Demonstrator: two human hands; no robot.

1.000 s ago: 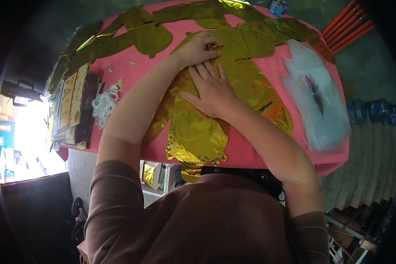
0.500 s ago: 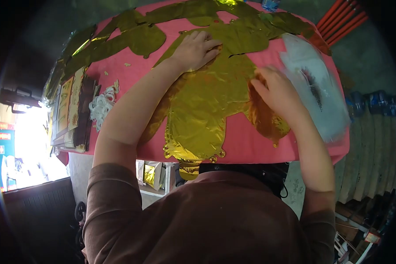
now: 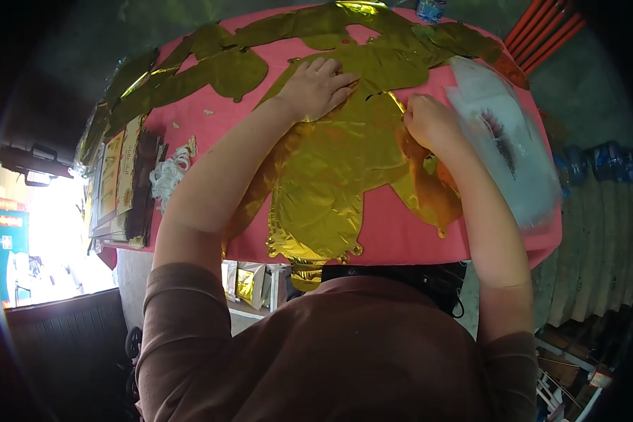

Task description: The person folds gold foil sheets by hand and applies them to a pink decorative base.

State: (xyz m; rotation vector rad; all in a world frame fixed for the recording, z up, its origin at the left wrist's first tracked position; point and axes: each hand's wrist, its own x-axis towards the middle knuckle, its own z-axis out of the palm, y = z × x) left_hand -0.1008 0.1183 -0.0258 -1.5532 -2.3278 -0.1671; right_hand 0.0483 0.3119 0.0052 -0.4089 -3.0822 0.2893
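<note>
A large, flat gold foil balloon [image 3: 320, 183] with small tabbed ends is spread over the pink tablecloth [image 3: 394, 218], its lower end hanging over the near edge. My left hand [image 3: 318, 90] lies on the foil's upper part, palm down with fingers apart. At the foil's right side, my right hand [image 3: 427, 121] is closed, its curled fingers pinching the edge, which lifts slightly beneath them. Below that hand a curved foil lobe [image 3: 432, 190] shows an orange reflection. The fingertips of my right hand are partly hidden.
More flat gold foil [image 3: 232, 74] runs along the far edge. A clear plastic bag [image 3: 503, 141] lies at right. White curled ribbon [image 3: 170, 176] and stacked printed packs [image 3: 119, 179] sit at left. Orange-red poles [image 3: 545, 32] and a water bottle [image 3: 430, 10] are at the back.
My right hand has closed from loosely curled fingers into a pinch on the foil edge, moving slightly up. The foil there is creased and raised. My left hand stays nearly in place.
</note>
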